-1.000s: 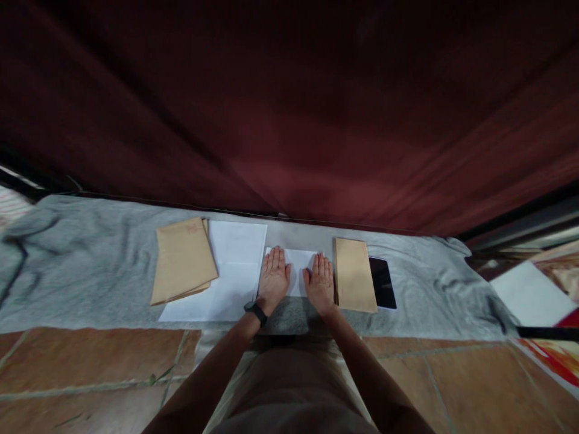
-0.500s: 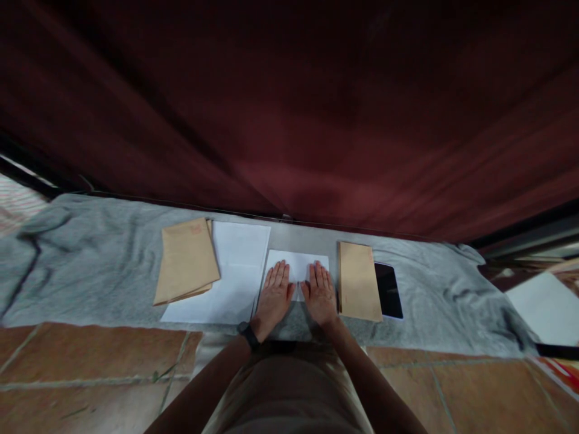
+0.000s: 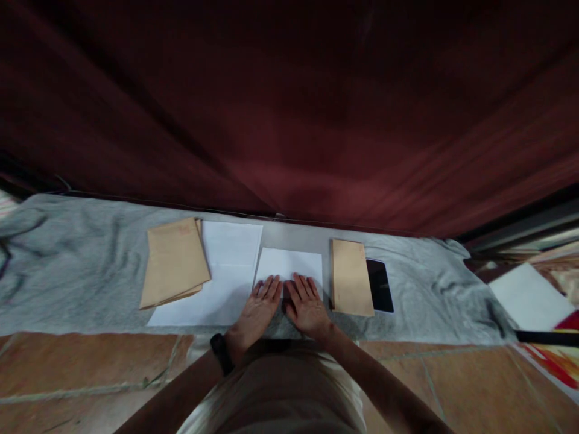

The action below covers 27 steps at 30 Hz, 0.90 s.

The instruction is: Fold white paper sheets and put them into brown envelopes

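A small folded white paper (image 3: 289, 265) lies on a grey cloth (image 3: 90, 265) in front of me. My left hand (image 3: 257, 310) lies flat with fingers stretched out, its fingertips on the paper's near edge. My right hand (image 3: 307, 307) lies flat beside it, fingers also spread on the near edge of the paper. A black band (image 3: 221, 352) is on my left wrist. Neither hand holds anything.
A larger white sheet (image 3: 221, 277) and a stack of brown envelopes (image 3: 174, 262) lie to the left. Right of the paper are another brown envelope (image 3: 349, 277) and a dark phone (image 3: 379, 284). A dark red curtain (image 3: 289, 108) hangs behind; tiled floor (image 3: 81, 367) is near me.
Both hands have slid back toward me along the folded paper, from covering its middle to resting on its near edge. More of the white paper now shows beyond the fingers.
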Tool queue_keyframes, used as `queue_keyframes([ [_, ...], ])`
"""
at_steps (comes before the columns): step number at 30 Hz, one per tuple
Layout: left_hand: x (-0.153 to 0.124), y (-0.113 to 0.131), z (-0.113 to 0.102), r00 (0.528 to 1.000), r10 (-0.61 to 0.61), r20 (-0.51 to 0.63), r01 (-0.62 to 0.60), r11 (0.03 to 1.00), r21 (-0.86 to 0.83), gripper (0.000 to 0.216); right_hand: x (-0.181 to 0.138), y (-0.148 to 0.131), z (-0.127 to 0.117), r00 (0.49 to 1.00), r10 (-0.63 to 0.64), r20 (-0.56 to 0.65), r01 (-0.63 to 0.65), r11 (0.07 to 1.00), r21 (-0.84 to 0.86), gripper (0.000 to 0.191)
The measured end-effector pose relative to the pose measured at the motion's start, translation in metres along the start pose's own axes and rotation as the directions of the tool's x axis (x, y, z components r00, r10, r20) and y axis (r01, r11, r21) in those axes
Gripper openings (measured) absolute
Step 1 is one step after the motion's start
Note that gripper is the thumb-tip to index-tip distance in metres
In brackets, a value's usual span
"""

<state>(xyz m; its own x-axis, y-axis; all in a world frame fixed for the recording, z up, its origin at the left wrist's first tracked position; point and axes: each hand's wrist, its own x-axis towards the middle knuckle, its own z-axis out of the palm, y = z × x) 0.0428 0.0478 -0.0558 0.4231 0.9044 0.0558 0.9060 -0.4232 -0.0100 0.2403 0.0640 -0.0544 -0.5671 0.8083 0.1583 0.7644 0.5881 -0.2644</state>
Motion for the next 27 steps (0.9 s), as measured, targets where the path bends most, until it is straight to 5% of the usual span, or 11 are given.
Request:
queue_keyframes([
  [17,-0.003,-0.016,-0.001,0.994,0.103,-0.025,-0.103,0.995,-0.014,0.059,0.026,-0.029,-0.002,0.986,0.065,0.151,-0.054,0.995,-0.079,0.062],
  [23,0.008,-0.024,-0.031,0.992,0.126,-0.022,-0.127,0.991,-0.049,0.048,0.031,-0.036,-0.009,0.99,0.096,0.108,-0.087,0.993,-0.081,0.051],
  [27,0.015,-0.025,-0.062,0.967,0.099,-0.233,-0.129,0.985,-0.115,0.056,0.045,-0.023,-0.031,0.972,0.235,0.014,-0.233,0.954,0.188,0.047],
])
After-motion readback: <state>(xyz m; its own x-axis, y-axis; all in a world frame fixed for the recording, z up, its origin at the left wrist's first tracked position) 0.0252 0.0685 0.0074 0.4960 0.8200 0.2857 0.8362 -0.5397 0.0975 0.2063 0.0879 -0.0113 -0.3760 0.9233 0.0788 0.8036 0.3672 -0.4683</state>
